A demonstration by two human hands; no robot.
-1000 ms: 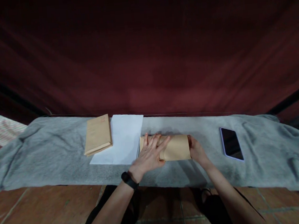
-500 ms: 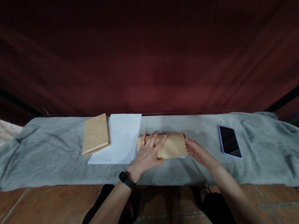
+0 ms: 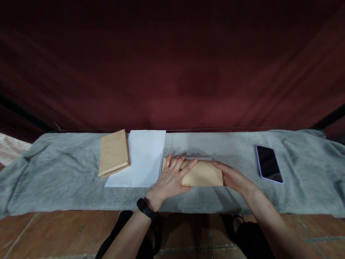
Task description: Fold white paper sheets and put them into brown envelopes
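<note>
A folded piece of brown kraft paper (image 3: 204,173) lies on the grey cloth in front of me; whether it is an envelope or a wrapping, I cannot tell. My left hand (image 3: 171,174) rests flat across its left part, fingers spread and thumb along the near edge. The right end is pinched in my right hand (image 3: 233,178), thumb on top and the other fingers hidden beneath or behind it. A strip of white paper (image 3: 200,158) shows just beyond its far edge.
White paper sheets (image 3: 144,156) lie to the left, with a brown-covered book (image 3: 113,152) partly on them. A phone (image 3: 269,163) lies at the right on the grey cloth (image 3: 305,173). Behind hangs a dark red curtain (image 3: 168,85); a tiled floor (image 3: 55,238) is below.
The right end of the brown paper has been shifted toward me and slightly right by my right hand, uncovering white paper behind it. My left hand stays on top.
</note>
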